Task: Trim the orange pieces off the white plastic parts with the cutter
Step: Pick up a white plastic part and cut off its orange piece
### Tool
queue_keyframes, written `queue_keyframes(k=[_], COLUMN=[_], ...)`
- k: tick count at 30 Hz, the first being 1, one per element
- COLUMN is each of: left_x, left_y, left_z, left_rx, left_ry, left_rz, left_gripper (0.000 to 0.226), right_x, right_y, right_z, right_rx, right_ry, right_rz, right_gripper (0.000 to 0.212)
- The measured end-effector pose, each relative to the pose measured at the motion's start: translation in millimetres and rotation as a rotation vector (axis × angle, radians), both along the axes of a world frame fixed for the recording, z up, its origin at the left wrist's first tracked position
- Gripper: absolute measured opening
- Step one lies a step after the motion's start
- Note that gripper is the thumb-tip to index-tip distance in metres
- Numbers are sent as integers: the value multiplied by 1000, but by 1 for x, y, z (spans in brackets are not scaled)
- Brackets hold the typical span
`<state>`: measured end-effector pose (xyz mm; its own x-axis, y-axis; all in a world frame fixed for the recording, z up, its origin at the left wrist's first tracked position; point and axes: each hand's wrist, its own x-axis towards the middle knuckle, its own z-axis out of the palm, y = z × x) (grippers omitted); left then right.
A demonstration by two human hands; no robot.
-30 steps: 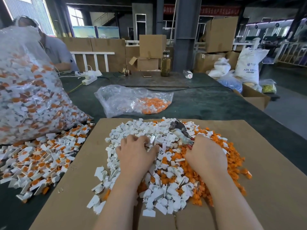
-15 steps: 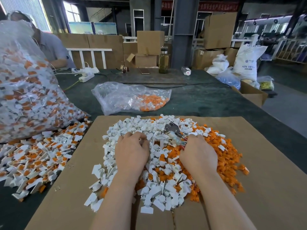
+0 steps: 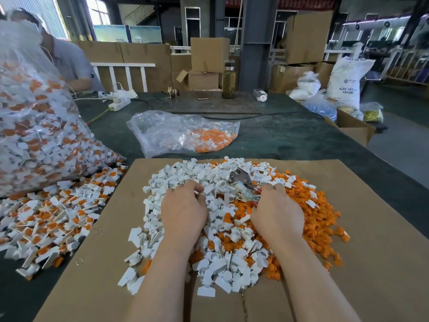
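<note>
Dim warehouse, steel column [image 3: 257, 43], stacked cardboard boxes [image 3: 210, 54], bright windows [image 3: 99, 12], white railing [image 3: 123, 75]

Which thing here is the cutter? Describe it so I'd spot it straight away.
Start at the brown cardboard sheet and its pile of white parts and orange pieces. At the pile's far side, just beyond the right hand gripping it, the cutter pokes out. It alone is grey metal among plastic.

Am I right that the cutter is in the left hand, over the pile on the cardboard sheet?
Not quite. The head view shows the cutter in the right hand, not the left. The left hand is in the white parts. The pile does lie on the cardboard sheet.
</note>
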<state>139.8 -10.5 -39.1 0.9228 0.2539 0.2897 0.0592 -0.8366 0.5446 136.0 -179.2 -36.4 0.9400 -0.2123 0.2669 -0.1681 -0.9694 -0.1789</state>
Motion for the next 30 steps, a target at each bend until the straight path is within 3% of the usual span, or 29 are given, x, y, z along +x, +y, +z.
queue_keyframes(k=[9,12,17,23,30], left_x=[1,1,1,-4,-8], left_y=[-2,-3,-7,-13,-23], left_z=[2,2,7,17,18], left_rx=[-10,-19,-235,-545,-721], left_ry=[-8,-74,-203,-163,-92], left_rz=[-20,-2,-44,-231,-400], left_gripper=[11,20,27,19,21], right_x=[-1,-1,1,3,-1], right_y=[1,0,0,0,4], right_z=[2,5,4,7,10], right_rx=[23,66,344,683,763], right_ry=[-28,-52,-138,-194,-212], right_rz=[6,30,120,238,333], right_gripper=[24,30,22,28,18])
